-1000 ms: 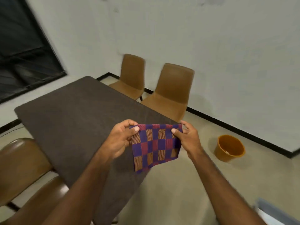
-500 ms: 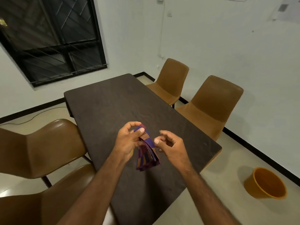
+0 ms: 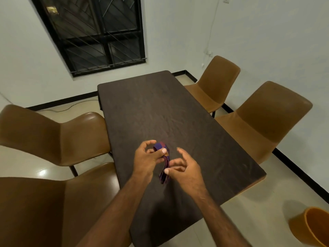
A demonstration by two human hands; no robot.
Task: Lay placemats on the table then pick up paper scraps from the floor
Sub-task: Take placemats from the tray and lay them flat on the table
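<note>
Purple, red and orange checked placemats hang edge-on as a small stack above the near half of the dark brown table. My left hand pinches the stack's top between thumb and fingers. My right hand is beside the stack on its right, and its thumb and fingertips touch the lower edge; whether they pinch it is unclear. No paper scraps show on the floor in this view.
Two brown chairs stand on the table's left and two more brown chairs on its right. An orange bin sits on the floor at the bottom right. A barred dark window is in the far wall.
A second ago both hands held the placemats spread flat. Now the stack hangs edge-on from my left hand, my right hand has let go of the corner, and my view has swung left over the table.
</note>
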